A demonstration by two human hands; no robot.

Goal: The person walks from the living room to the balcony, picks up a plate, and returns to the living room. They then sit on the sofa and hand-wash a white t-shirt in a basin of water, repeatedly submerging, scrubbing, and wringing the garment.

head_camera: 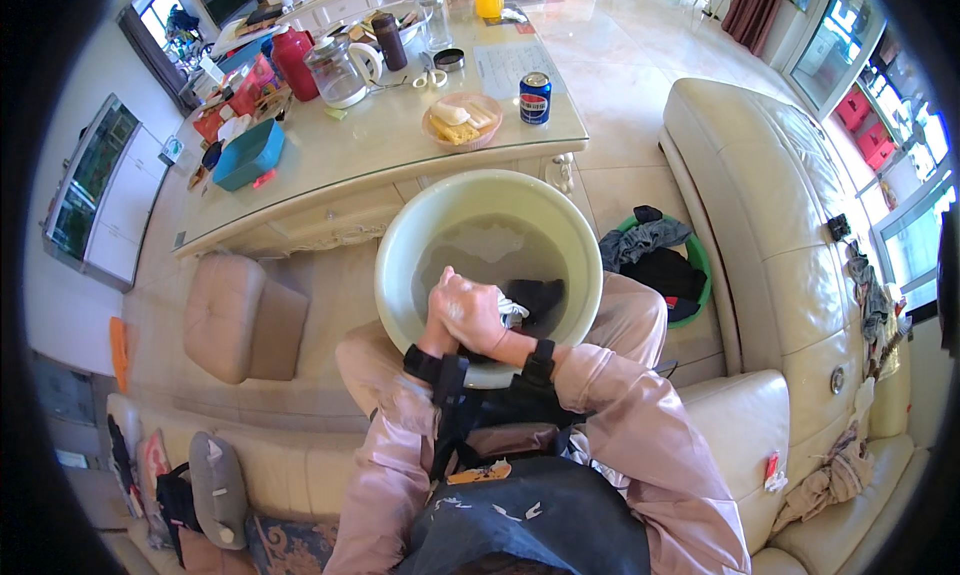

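Note:
A large pale green plastic basin (pixel 401 230) stands between my knees with murky grey water (pixel 487 245) in its bottom. Over its near half, my left hand (pixel 437 316) and my right hand (pixel 478 316) are pressed together around a bunched wet cloth. A light striped end of this cloth (pixel 512 307) sticks out beside my right hand; the rest is hidden by my fingers. Foam spots show on the back of my right hand. To the right of my hands, a dark cloth (pixel 541 297) lies partly in the water.
A green tub (pixel 703 264) of dark clothes stands to my right, by a cream leather sofa (pixel 750 177). Beyond the basin is a glass-topped table (pixel 360 144) with a Pepsi can (pixel 535 99), a pink basket (pixel 461 121) and a glass kettle (pixel 337 69). A beige stool (pixel 232 316) stands left.

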